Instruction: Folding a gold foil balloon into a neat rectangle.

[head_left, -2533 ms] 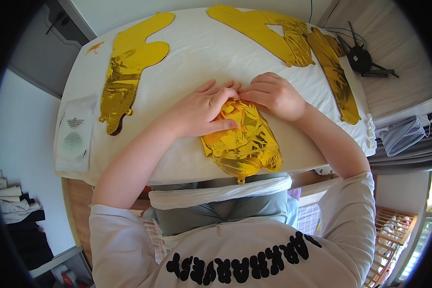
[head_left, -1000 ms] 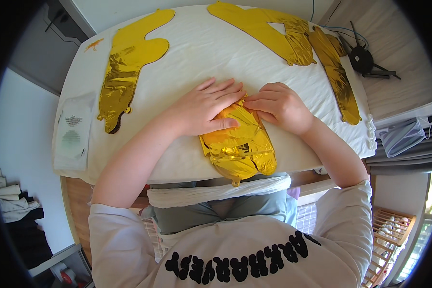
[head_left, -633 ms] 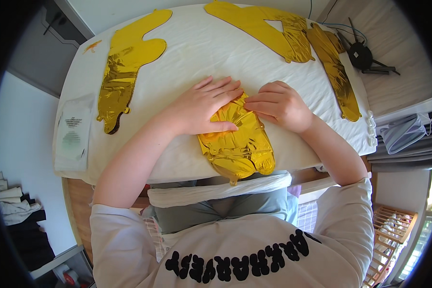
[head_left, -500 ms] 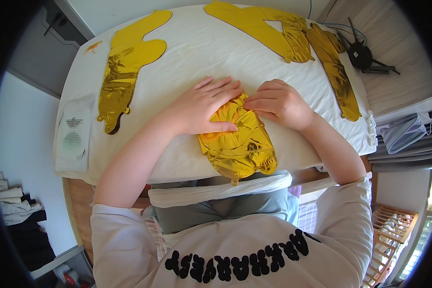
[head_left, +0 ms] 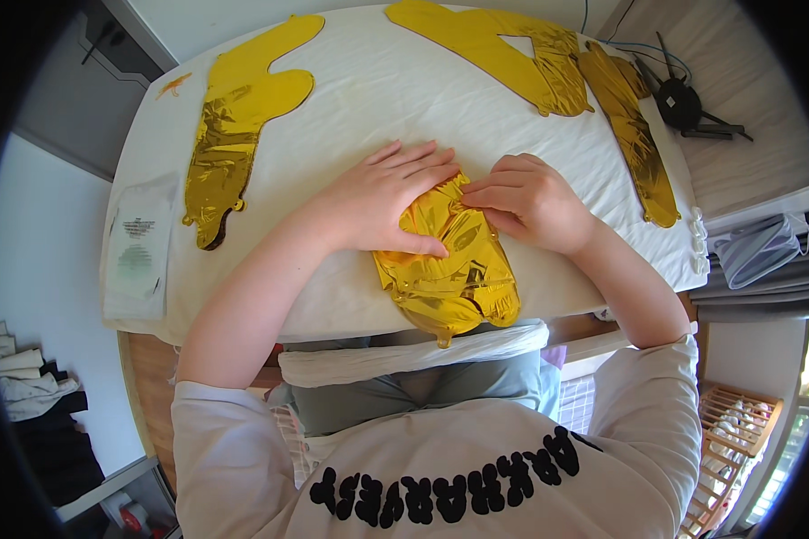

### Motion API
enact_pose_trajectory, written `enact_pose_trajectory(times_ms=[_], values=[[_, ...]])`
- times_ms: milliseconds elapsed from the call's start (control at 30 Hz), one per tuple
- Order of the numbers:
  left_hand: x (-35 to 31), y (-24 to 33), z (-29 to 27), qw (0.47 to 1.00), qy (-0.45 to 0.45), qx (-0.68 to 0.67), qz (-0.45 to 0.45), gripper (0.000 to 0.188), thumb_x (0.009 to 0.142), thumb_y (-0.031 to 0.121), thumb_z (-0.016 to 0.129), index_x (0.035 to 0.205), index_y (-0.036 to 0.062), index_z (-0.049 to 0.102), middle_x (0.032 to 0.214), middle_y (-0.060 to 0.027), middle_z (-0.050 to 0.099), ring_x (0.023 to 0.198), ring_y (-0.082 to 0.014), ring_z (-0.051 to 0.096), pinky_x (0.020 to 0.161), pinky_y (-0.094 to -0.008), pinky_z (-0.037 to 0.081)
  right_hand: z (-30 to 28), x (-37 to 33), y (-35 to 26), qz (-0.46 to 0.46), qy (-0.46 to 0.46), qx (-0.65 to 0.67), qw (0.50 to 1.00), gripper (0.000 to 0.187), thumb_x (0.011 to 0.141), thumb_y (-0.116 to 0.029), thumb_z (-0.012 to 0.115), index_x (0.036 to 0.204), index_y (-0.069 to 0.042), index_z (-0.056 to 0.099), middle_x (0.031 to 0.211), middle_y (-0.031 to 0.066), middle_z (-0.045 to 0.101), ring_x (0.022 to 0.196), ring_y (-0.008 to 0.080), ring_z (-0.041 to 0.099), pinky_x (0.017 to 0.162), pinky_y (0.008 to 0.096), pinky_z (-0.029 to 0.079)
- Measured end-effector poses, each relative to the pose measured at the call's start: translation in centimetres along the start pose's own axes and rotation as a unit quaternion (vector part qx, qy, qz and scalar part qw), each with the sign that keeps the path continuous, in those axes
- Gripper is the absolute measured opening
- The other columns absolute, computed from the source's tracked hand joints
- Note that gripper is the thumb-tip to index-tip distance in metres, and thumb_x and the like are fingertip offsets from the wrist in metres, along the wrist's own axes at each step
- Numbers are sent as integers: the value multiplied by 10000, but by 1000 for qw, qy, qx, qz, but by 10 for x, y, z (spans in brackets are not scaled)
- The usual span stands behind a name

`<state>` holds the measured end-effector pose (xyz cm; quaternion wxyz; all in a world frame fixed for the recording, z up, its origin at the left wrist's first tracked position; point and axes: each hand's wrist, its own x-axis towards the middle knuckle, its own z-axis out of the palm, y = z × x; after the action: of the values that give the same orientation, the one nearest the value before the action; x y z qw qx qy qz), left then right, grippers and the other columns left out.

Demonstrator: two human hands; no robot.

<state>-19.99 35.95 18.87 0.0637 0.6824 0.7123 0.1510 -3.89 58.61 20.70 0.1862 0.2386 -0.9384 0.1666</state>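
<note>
A crumpled gold foil balloon lies flat at the table's near edge, its lower end with a small tab overhanging slightly. Across its upper left part rests my left hand, fingers stretched out and thumb spread on the foil. My right hand is closed in a pinch on the balloon's upper right edge. Whatever lies under my left palm is hidden. Beyond my hands are more flat gold foil balloons: one at the left, one at the far right and a narrow one beside it.
A white cloth covers the table. At its left edge lies a clear plastic packet, with a small orange item farther back. A black router-like device with antennas stands at the right. A wooden rack is at lower right.
Both hands stay at nearly the same spot on the balloon. The foil near the right fingers has creased a little differently, and the whole view has shifted very slightly.
</note>
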Motion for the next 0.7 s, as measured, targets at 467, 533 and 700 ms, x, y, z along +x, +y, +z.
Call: enact_pose_trajectory(times_ms=[467, 533, 700], values=[[-4, 10, -7, 1000, -9, 26, 8, 1206, 695, 748, 798, 1617, 109, 355, 1682, -136, 334, 1586, -322, 232, 1293, -519, 186, 3, -4, 1, -13, 1, -16, 1000, 314, 724, -67, 804, 1037, -76, 784, 1093, 37, 770, 958, 253, 671, 897, 395, 550], [-2, 8, -6, 1000, -13, 27, -1, 1155, 729, 741, 775, 1614, 121, 364, 1680, -120, 343, 1584, -314, 243, 1293, -520, 188, 3, -4, 1, -14, 2, -15, 1000, 321, 719, -71, 804, 1039, -78, 784, 1097, 37, 770, 959, 254, 671, 898, 396, 549], [7, 6, -12, 999, -23, 34, -31, 920, 904, 746, 594, 1555, 112, 456, 1640, -91, 419, 1553, -292, 315, 1286, -508, 220, 2, -3, 0, -31, -6, -30, 999, 342, 701, -88, 811, 1042, -87, 783, 1107, 35, 767, 964, 253, 671, 899, 393, 547]])
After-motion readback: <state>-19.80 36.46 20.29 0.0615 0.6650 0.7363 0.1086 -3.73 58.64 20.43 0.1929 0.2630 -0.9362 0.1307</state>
